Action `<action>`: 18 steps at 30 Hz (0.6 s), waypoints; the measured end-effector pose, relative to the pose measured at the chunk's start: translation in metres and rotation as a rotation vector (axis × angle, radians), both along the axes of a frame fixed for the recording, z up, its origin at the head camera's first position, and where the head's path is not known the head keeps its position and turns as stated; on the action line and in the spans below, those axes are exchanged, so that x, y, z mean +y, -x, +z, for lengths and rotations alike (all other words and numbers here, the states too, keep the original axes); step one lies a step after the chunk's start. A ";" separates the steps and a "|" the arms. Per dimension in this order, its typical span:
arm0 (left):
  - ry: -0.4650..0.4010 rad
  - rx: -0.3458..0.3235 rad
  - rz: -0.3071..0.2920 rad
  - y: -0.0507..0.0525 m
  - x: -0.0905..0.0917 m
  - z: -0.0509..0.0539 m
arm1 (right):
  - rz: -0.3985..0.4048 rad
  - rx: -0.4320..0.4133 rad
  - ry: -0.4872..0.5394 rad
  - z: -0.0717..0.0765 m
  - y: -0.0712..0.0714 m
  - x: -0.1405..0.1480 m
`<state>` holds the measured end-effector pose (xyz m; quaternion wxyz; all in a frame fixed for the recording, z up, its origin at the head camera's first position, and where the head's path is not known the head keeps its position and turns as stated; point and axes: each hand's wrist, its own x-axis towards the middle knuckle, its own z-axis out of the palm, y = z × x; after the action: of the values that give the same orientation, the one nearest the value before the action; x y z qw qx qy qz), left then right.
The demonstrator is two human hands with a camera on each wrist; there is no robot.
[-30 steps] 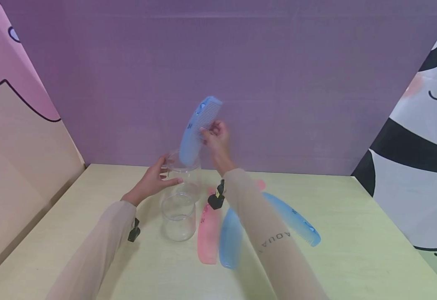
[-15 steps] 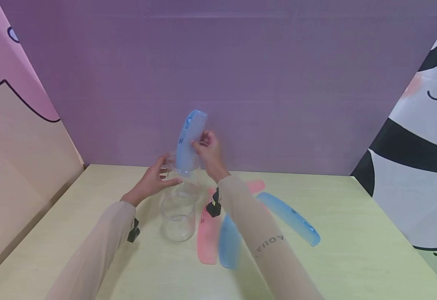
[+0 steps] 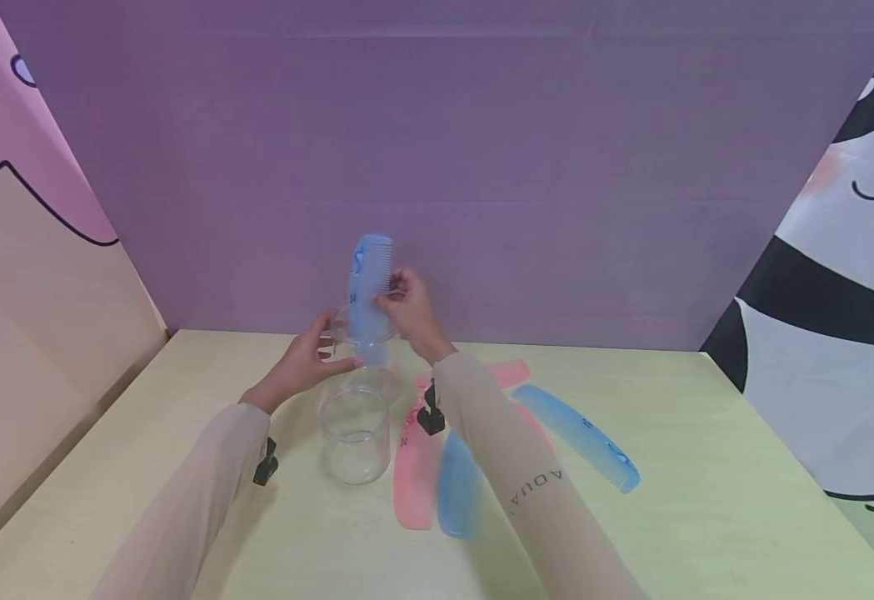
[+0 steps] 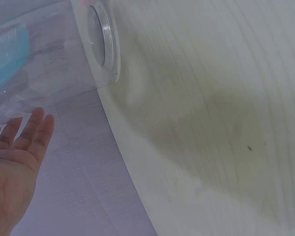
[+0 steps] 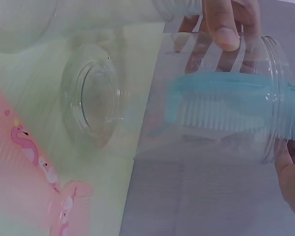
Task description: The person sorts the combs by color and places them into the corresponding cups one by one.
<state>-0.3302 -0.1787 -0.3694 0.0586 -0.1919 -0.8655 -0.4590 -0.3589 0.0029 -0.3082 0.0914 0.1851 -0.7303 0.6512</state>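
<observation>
A blue comb (image 3: 369, 275) stands nearly upright with its lower end inside the far clear jar (image 3: 386, 367). My right hand (image 3: 416, 318) pinches it by the toothed side, above the jar's mouth. In the right wrist view the comb (image 5: 216, 96) shows through the jar wall, its lower end clear of the jar's bottom. My left hand (image 3: 303, 367) holds the same jar near the rim, thumb on the near side and fingers behind. In the left wrist view the fingers (image 4: 32, 135) lie along the jar wall. A second clear jar (image 3: 356, 458) stands in front.
Right of the jars lie a pink comb (image 3: 416, 483), a blue comb (image 3: 457, 492), another pink comb (image 3: 511, 372) and another blue comb (image 3: 582, 433), some partly under my right sleeve. Behind the table (image 3: 706, 467) rises a purple backdrop (image 3: 556, 167).
My right hand has moved down and left, lowering the blue comb into the far jar and turning it more upright. The left hand and both jars have stayed in place.
</observation>
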 end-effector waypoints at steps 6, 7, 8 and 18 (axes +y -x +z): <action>0.006 -0.006 0.000 0.000 -0.001 0.001 | 0.011 0.013 -0.082 0.003 0.000 -0.003; 0.008 -0.004 -0.003 0.000 -0.001 0.001 | 0.015 0.016 -0.096 0.004 0.000 -0.004; 0.009 -0.001 -0.003 0.000 -0.002 0.001 | 0.020 0.023 -0.112 0.005 0.000 -0.005; 0.004 -0.001 0.000 -0.003 -0.001 0.004 | 0.076 0.035 -0.270 0.012 0.003 -0.010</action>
<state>-0.3276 -0.1796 -0.3658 0.0579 -0.1917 -0.8664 -0.4574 -0.3615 -0.0068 -0.2963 0.0539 0.2347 -0.8020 0.5467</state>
